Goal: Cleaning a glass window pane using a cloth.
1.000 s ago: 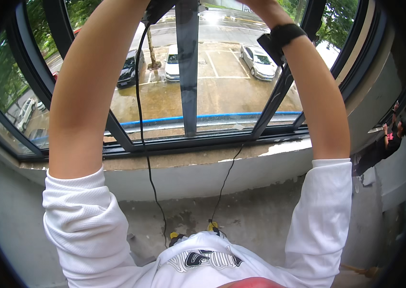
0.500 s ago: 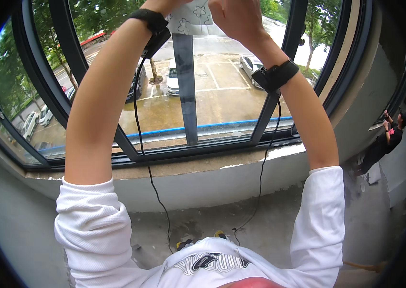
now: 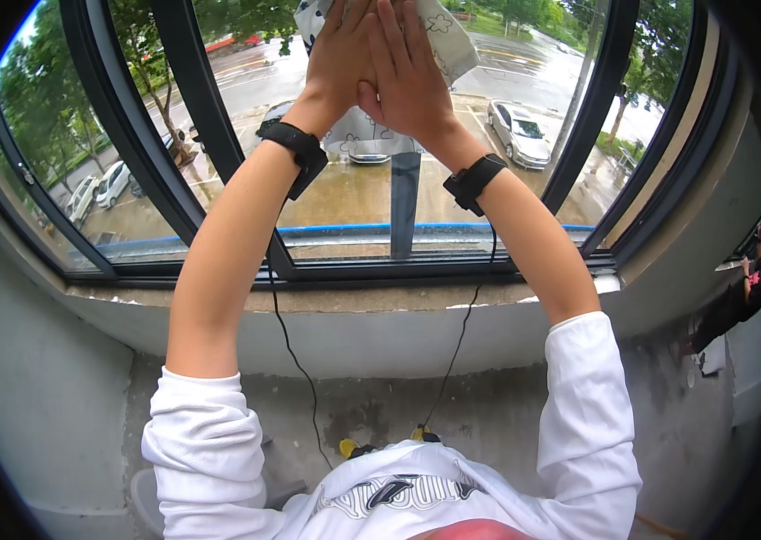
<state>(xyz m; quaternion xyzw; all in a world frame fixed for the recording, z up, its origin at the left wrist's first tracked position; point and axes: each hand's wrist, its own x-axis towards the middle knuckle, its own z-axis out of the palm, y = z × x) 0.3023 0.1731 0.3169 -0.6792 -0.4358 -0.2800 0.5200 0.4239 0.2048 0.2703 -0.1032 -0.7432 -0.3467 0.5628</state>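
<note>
- While both hands are up at the window pane [image 3: 452,200], the work with the patterned cloth [image 3: 452,49] seems to be in progress; nothing shows that it is finished.
- Done, as far as visible: the patterned cloth is raised high & laid against the window pane, prob. touching it, but depth is hard to judge.
- Not yet done: letting go of it. How much work remains, can't tell, b/c the upper part is cut off by the top of the view.
- L hand [image 3: 340,67]: flat over the cloth, fingers stretched, no visible grasp.
- R hand [image 3: 409,81]: also flat, fingers extended, right beside the other; its thumb seems to touch the L hand's edge.
- Position: the cloth is betw. the hands and the pane; one corner sticks out past the R hand, and the lower edge covers the upper end of a dark vertical bar [image 3: 405,211].
- Look: white to light grey, w/ thin dark flower outlines, some dark blue spots near the upper L edge; slightly wrinkled, maybe fabric, can't confirm.
</note>
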